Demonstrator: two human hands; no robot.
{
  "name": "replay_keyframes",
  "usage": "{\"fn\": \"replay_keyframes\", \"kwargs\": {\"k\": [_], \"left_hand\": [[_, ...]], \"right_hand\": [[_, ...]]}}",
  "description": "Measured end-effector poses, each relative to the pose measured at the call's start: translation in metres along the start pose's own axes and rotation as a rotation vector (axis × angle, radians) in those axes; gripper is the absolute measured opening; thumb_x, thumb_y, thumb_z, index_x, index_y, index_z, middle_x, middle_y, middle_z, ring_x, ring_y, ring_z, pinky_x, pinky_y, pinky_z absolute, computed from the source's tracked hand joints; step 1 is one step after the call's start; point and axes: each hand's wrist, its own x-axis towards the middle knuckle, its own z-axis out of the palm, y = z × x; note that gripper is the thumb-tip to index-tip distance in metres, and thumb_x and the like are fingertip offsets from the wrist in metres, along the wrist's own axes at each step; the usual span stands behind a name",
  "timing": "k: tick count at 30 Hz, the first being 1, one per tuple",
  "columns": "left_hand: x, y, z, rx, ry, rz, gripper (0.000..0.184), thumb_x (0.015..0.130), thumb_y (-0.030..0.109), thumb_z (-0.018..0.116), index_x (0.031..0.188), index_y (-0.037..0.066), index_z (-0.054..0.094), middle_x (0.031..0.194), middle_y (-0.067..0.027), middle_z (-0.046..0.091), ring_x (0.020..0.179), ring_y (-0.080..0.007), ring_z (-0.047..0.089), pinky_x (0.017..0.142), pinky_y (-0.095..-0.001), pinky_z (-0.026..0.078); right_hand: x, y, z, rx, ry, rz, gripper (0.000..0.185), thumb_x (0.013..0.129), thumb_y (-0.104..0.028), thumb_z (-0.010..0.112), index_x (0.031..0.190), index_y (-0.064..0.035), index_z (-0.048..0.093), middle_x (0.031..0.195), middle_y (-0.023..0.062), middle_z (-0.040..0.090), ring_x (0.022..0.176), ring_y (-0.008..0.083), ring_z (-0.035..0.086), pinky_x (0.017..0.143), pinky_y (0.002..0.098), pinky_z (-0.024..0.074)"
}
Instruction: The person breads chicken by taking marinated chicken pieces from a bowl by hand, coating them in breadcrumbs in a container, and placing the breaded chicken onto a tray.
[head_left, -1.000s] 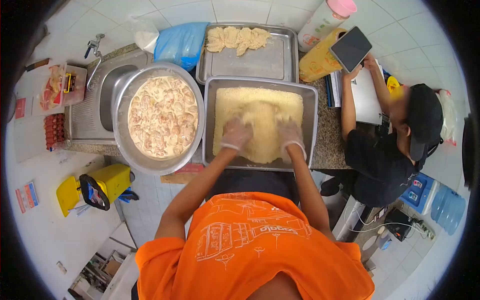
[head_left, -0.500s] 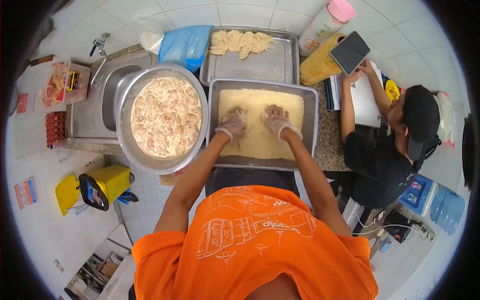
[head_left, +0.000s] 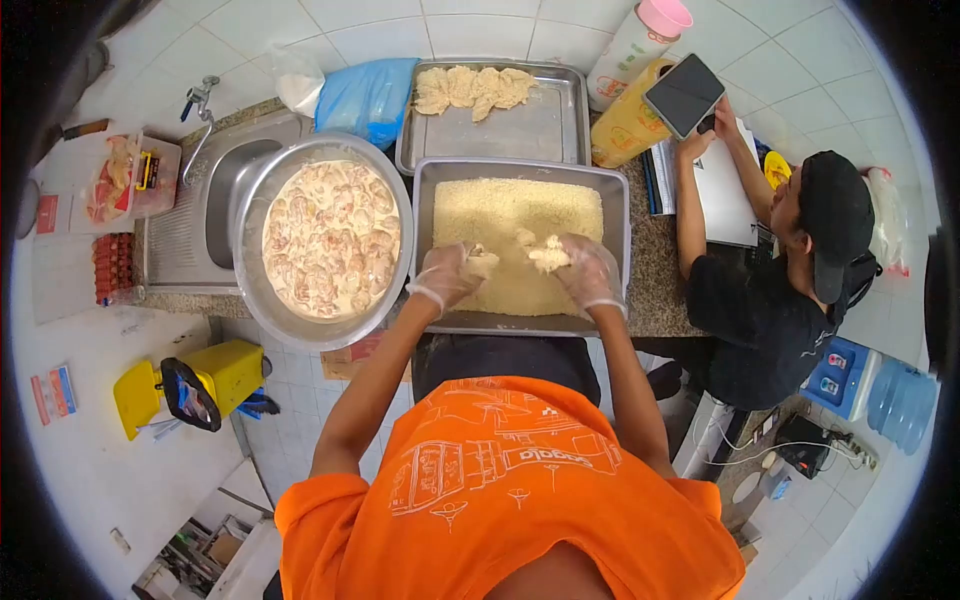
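Note:
My left hand (head_left: 447,275), in a clear plastic glove, is closed around a crumb-coated chicken piece (head_left: 482,263) above the left part of a grey tub (head_left: 622,240). On the other side, my gloved right hand (head_left: 592,273) grips another coated piece (head_left: 548,256). Pale yellow breadcrumbs (head_left: 525,290) fill the tub, and a small lump (head_left: 524,237) lies on them between the hands. To the left stands a large metal bowl (head_left: 247,245) of raw chicken pieces (head_left: 330,240) in creamy batter. Several breaded pieces (head_left: 475,90) lie along the back of a metal tray (head_left: 440,140).
A sink (head_left: 225,195) is left of the bowl, with a blue plastic bag (head_left: 368,98) behind. At right, a person in a black cap (head_left: 838,215) holds a tablet (head_left: 684,96) beside yellow (head_left: 630,125) and pink-lidded (head_left: 635,60) containers. Egg trays (head_left: 113,265) stand far left.
Both hands have risen out of the crumbs and drawn back toward me, moving apart, with coated chicken pieces now showing in them. The co-worker's hands and tablet have shifted slightly.

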Motion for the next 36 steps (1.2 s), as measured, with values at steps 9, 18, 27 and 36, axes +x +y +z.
{"fn": "replay_keyframes", "kwargs": {"k": [9, 18, 27, 36], "left_hand": [[0.031, 0.03, -0.027, -0.112, 0.462, 0.497, 0.039, 0.07, 0.017, 0.069, 0.106, 0.004, 0.061, 0.098, -0.0196, 0.062, 0.094, -0.0361, 0.058, 0.085, -0.041, 0.046], [0.174, 0.081, -0.108, 0.084, 0.339, 0.6, 0.042, 0.067, 0.004, 0.061, 0.11, 0.004, 0.06, 0.102, -0.0215, 0.061, 0.098, -0.0357, 0.058, 0.086, -0.0405, 0.046], [0.32, 0.097, -0.147, 0.22, 0.392, 0.465, 0.046, 0.074, 0.01, 0.057, 0.12, 0.009, 0.053, 0.114, -0.0186, 0.056, 0.106, -0.0344, 0.053, 0.091, -0.0395, 0.044], [0.076, -0.028, -0.096, -0.167, 0.637, 0.399, 0.042, 0.08, 0.014, 0.054, 0.121, 0.009, 0.052, 0.116, -0.02, 0.054, 0.109, -0.0368, 0.05, 0.095, -0.0425, 0.039]], "right_hand": [[0.031, -0.003, -0.04, -0.051, 0.071, 0.037, 0.039, 0.072, -0.013, 0.062, 0.111, -0.0088, 0.059, 0.104, 0.0182, 0.061, 0.099, 0.0367, 0.056, 0.09, 0.0411, 0.0439], [0.174, -0.018, -0.071, -0.205, 0.138, 0.004, 0.041, 0.075, -0.014, 0.06, 0.116, -0.0114, 0.057, 0.107, 0.0182, 0.06, 0.1, 0.0355, 0.057, 0.088, 0.0426, 0.0449], [0.318, 0.044, -0.046, -0.284, 0.45, 0.055, 0.028, 0.078, -0.013, 0.055, 0.105, -0.0131, 0.06, 0.098, 0.0169, 0.062, 0.095, 0.035, 0.059, 0.081, 0.043, 0.0469], [0.167, -0.12, 0.017, 0.125, -0.14, -0.102, 0.022, 0.081, -0.02, 0.054, 0.1, -0.0119, 0.064, 0.091, 0.0182, 0.064, 0.089, 0.0342, 0.06, 0.076, 0.0424, 0.0467]]}}
